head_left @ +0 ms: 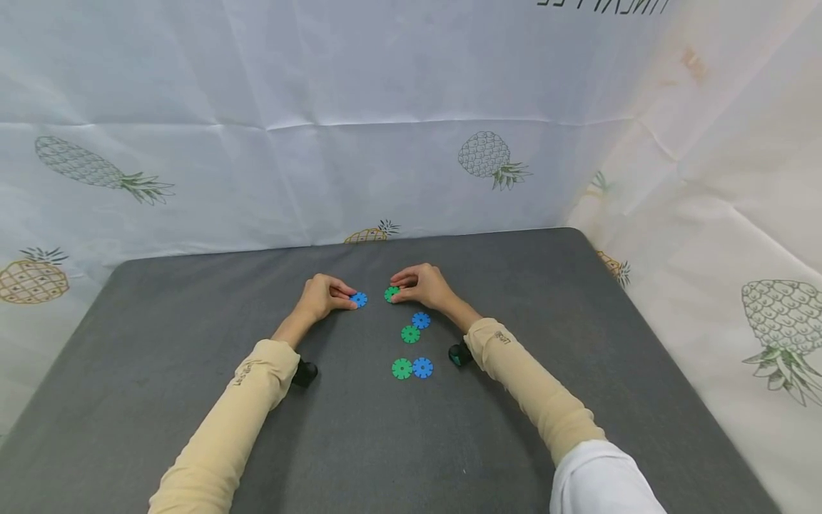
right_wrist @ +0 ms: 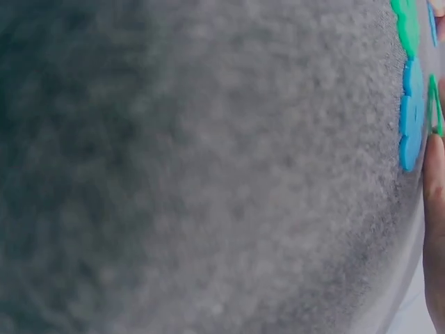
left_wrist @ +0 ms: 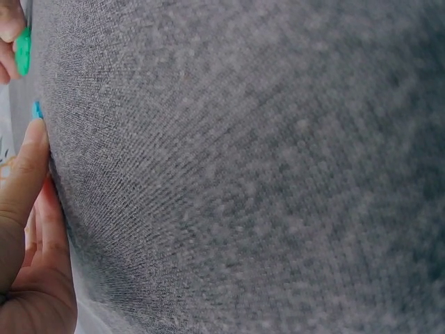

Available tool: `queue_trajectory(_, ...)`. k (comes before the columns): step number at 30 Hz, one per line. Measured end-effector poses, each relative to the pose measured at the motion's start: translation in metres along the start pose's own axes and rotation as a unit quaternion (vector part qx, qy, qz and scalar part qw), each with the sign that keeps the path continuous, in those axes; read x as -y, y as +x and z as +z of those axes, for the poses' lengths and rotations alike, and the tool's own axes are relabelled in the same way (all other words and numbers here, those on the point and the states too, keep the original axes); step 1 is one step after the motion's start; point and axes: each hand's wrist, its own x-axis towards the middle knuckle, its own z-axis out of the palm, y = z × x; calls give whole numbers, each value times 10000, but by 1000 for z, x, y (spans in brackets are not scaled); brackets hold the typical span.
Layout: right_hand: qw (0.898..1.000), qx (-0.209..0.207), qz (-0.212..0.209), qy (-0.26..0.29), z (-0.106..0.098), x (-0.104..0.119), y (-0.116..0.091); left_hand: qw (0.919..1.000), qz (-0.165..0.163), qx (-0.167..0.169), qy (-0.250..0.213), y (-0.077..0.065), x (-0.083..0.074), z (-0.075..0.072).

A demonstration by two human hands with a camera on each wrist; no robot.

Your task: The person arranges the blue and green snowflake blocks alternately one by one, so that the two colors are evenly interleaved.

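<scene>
Between thumb and fingers, my left hand point(head_left: 321, 296) pinches a blue notched disc point(head_left: 359, 300) near the table's far side. Facing it, my right hand point(head_left: 425, 285) pinches a green notched disc point(head_left: 391, 293), with a small gap between the two discs. In the left wrist view the held blue disc point(left_wrist: 37, 110) shows just past the thumb tip, the green disc point(left_wrist: 23, 52) beyond it. The right wrist view catches the edge of the held green disc point(right_wrist: 434, 104) above the fingertip.
Closer to me, a blue disc point(head_left: 420, 320) and a green disc point(head_left: 410, 334) lie edge to edge. Nearer still, another green disc point(head_left: 402, 368) sits beside a blue disc point(head_left: 422, 368). The grey table point(head_left: 359, 442) meets a pineapple-print cloth point(head_left: 385, 178) at the back.
</scene>
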Motion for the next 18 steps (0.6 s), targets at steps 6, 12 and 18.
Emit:
queue_trajectory(6, 9998, 193, -25, 105, -6, -2, -2, 10000, 91, 14, -20, 2, -2, 0)
queue_trajectory(12, 9996, 213, -171, -13, -4, -4, -3, 9998, 183, -5, 7, -3, 0, 0)
queue_trajectory(18, 9998, 137, -157, 4, -1, -2, -2, 9997, 250, -48, 45, -3, 2, 1)
